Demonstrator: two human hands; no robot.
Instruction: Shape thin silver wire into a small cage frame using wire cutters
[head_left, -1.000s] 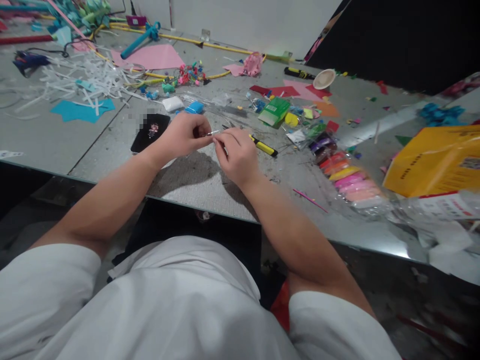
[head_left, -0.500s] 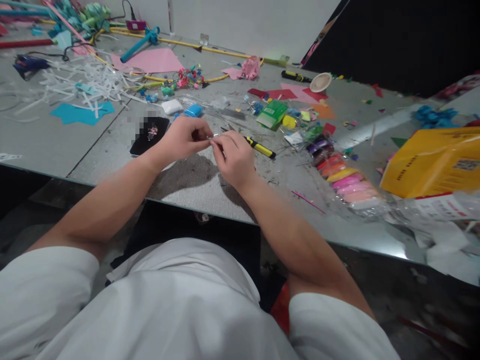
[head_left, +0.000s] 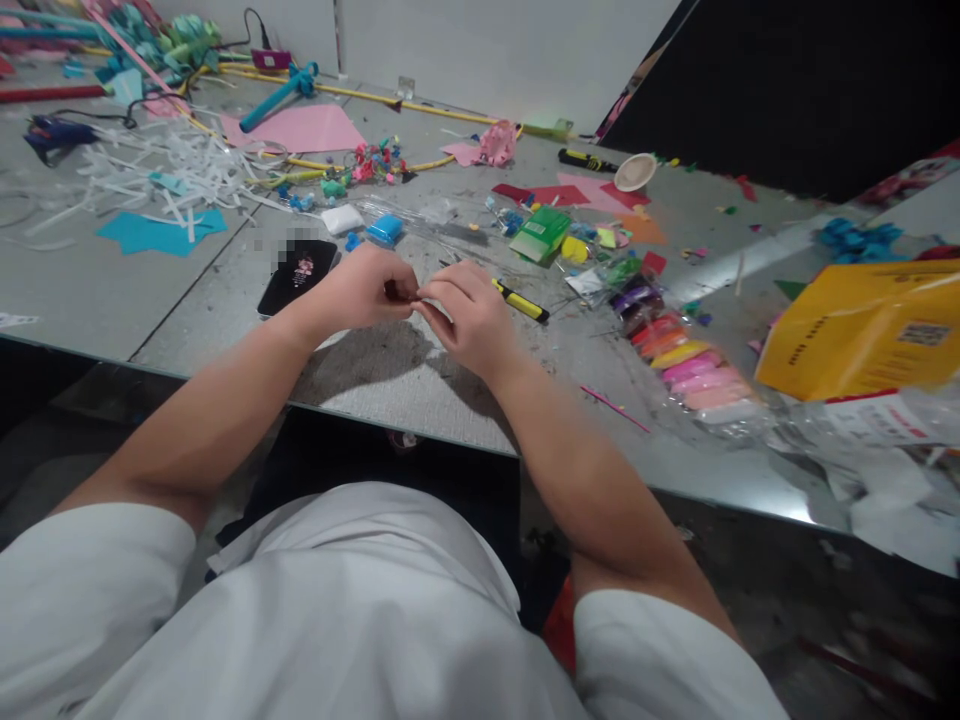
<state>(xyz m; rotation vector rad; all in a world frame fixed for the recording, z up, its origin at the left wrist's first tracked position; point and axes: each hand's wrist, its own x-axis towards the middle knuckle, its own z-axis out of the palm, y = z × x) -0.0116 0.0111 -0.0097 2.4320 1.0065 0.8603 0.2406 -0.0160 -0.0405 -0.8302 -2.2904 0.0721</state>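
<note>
Two hands at close work above the near edge of the grey, scuffed tabletop (head_left: 202, 315). My left hand (head_left: 367, 285) and right hand (head_left: 472, 318) meet at the fingertips, thumbs and forefingers drawn into a pinch. If a piece sits between them, it is hidden there or too small to make out; I cannot tell whether either hand grips anything.

Progress, my judgement: mid-step. Both hands are together at the same spot, so this bit of fingertip work looks unfinished. No completed piece that I can pick out lies beside them. Farther back, a cluster of tiny red, pink and green pieces (head_left: 379, 160); made items or scraps, I cannot say. How much remains overall: not shown.

Nearest things: a black flat phone (head_left: 300, 275) with a lit pattern, by my left wrist; a yellow-and-black slim-handled tool (head_left: 523, 302), just beyond my right hand, one end behind the fingers. Past the left hand, a white soft-looking packet (head_left: 342, 219) beside a bright blue soft-looking packet (head_left: 385, 230). Off to the right, a row of many-coloured packets in clear plastic (head_left: 697, 368), apparently stock to draw on, and a thin magenta stick (head_left: 615, 409) lying apart, neither touched by my hands
</note>
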